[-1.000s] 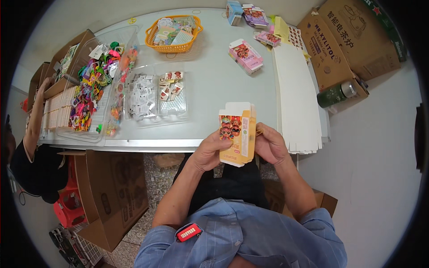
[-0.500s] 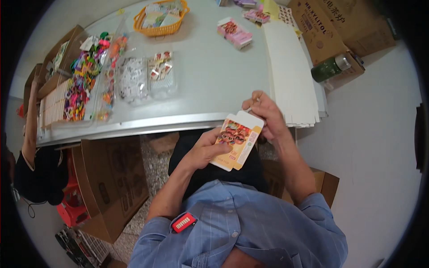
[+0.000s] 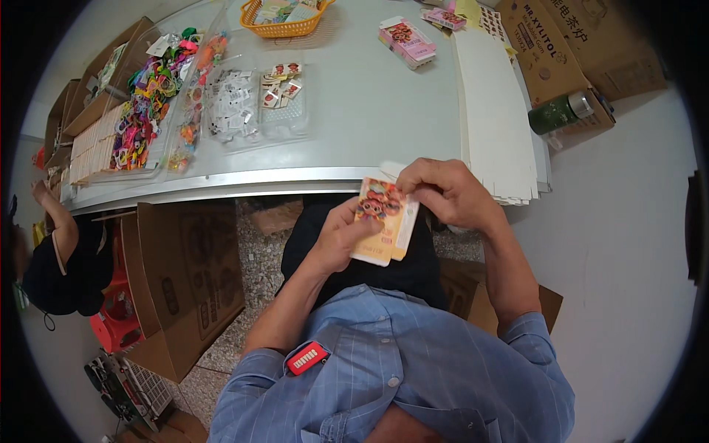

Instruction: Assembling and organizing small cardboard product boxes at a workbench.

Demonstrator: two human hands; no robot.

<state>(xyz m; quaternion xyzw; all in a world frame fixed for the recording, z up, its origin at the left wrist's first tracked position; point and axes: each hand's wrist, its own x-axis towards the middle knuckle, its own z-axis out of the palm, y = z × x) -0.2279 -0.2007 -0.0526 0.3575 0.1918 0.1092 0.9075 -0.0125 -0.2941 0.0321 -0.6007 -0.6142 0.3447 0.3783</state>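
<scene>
A small yellow cardboard box (image 3: pixel 375 229) with cartoon characters printed on its front is held over my lap, just off the table's edge. My left hand (image 3: pixel 338 240) grips its left side, thumb lying across the front. At the box's upper right, my right hand (image 3: pixel 452 193) is closed with its fingers curled at the top, where a white flap (image 3: pixel 391 170) stands up behind the fingers. Part of the box's right side and top is covered by that hand. Exactly what the right fingertips pinch is hard to see, but they touch the box.
On the table (image 3: pixel 354 103) are a clear tray of colourful trinkets (image 3: pixel 151 96), a tray of small white packets (image 3: pixel 233 103), a yellow basket (image 3: pixel 284 28) and a pink box (image 3: pixel 408 42). White card sheets (image 3: pixel 495 125) line the right side. A co-worker's arm (image 3: pixel 63 221) is at left.
My right hand has moved down over the top of the box, and the box is now more upright. The view has shifted slightly. The co-worker's arm at left has drawn back.
</scene>
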